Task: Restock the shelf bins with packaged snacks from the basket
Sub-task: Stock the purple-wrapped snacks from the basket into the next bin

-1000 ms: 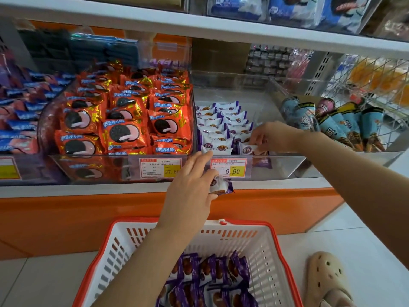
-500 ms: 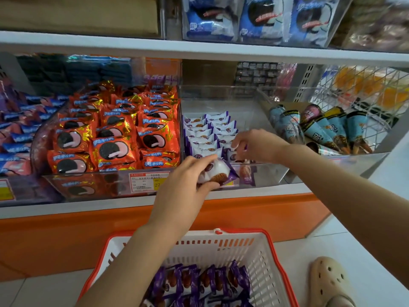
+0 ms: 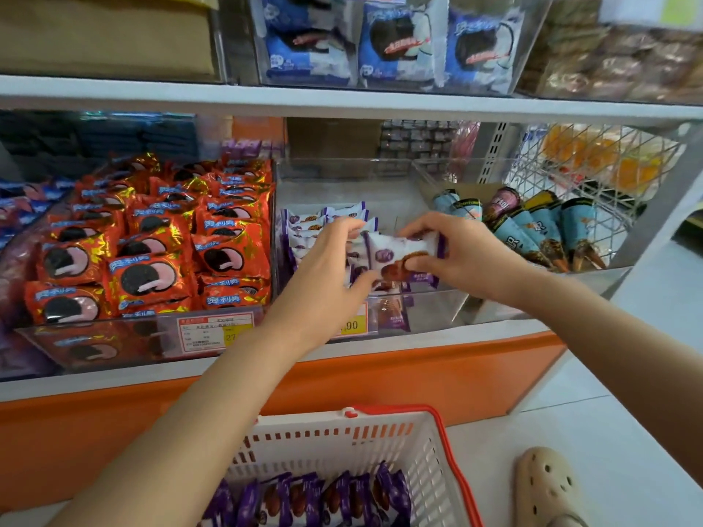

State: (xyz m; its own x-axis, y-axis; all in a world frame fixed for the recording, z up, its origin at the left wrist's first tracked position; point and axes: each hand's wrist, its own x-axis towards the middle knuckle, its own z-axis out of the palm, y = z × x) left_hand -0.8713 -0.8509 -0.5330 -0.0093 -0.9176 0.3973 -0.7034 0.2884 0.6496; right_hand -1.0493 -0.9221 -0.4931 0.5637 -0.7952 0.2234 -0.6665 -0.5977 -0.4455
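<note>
While the person is reaching into the shelf, both hands are coming together over the clear middle bin [image 3: 449, 302], each pinching the same white-and-purple snack packet [image 3: 399, 252]. The left hand [image 3: 323, 271] is gripping its left end, and the right hand [image 3: 460, 256] is gripping its right end with the thumb underneath. The packet is sitting just over the rows of matching packets [image 3: 304, 226] lying in that bin. The red-rimmed white basket [image 3: 380, 431] is resting on the floor below, holding more purple packets [image 3: 323, 500]. Red cookie packs [image 3: 152, 268] are filling the bin to the left, and blue cone wrappers [image 3: 540, 230] are lying to the right
</note>
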